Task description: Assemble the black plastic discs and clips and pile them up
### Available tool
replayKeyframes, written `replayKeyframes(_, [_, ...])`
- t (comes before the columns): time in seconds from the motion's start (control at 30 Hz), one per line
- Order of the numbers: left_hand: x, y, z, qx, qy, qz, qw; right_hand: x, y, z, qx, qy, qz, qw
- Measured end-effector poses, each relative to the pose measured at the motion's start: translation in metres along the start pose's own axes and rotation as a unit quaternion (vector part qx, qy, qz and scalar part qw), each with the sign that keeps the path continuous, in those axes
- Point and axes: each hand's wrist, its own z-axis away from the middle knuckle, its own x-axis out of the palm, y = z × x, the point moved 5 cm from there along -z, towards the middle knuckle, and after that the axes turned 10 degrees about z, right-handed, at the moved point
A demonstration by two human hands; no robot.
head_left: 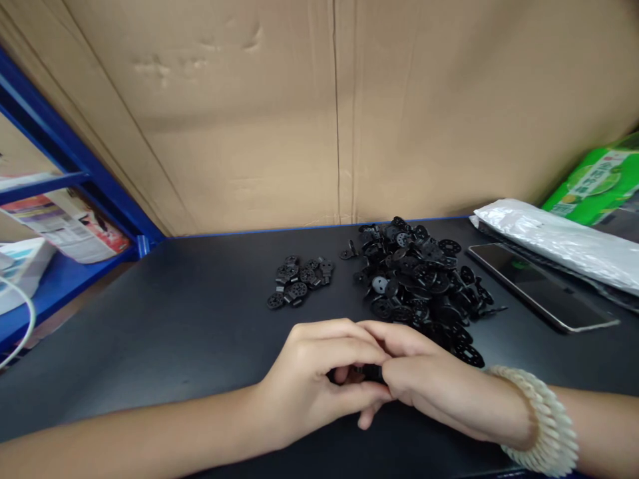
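My left hand (314, 376) and my right hand (429, 382) meet low in the middle of a black table (174, 332), fingers curled together round a small black plastic part (367, 372) that is mostly hidden. Just beyond my right hand lies a large heap of black round perforated parts (419, 279). A smaller group of the same parts (299, 279) sits to its left, beyond my left hand. My right wrist wears a cream coiled band (542, 419).
A phone (542, 286) lies flat right of the heap, with a silvery plastic bag (559, 243) and a green package (596, 183) behind it. A cardboard wall (319, 113) backs the table. Blue shelving (74, 173) with boxes stands at the left.
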Motion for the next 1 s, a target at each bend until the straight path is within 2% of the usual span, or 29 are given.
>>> replayKeyframes(0.17, [0.0,-0.006,0.0,-0.032,0.004,0.023,0.999,0.002,0.003,0.0,0.032,0.0,-0.029,0.999])
replayKeyframes(0.3, [-0.001,-0.012,0.002,-0.054,0.032,0.048,0.997,0.003,0.004,0.0,0.033,-0.01,-0.054,0.998])
replayKeyframes(0.47, [-0.002,-0.01,0.003,-0.035,0.064,0.046,0.996,0.008,0.002,0.0,0.03,-0.006,-0.078,0.997])
replayKeyframes(0.63, [-0.008,-0.018,0.005,-0.138,0.136,0.119,0.974,0.013,0.007,0.002,0.006,0.009,-0.075,0.997])
replayKeyframes(0.77, [-0.011,-0.019,0.005,-0.15,0.136,0.204,0.958,0.009,0.004,0.009,-0.042,-0.002,0.023,0.999])
replayKeyframes(0.87, [-0.017,-0.014,0.005,-0.114,0.149,0.216,0.958,0.004,-0.009,0.019,-0.085,0.003,0.146,0.986])
replayKeyframes(0.93, [-0.022,-0.006,0.007,-0.058,0.156,0.164,0.972,0.002,-0.021,0.026,-0.125,0.008,0.272,0.954])
replayKeyframes(1.0, [-0.023,0.005,0.009,0.021,0.141,0.073,0.987,0.003,-0.034,0.032,-0.181,0.001,0.405,0.896])
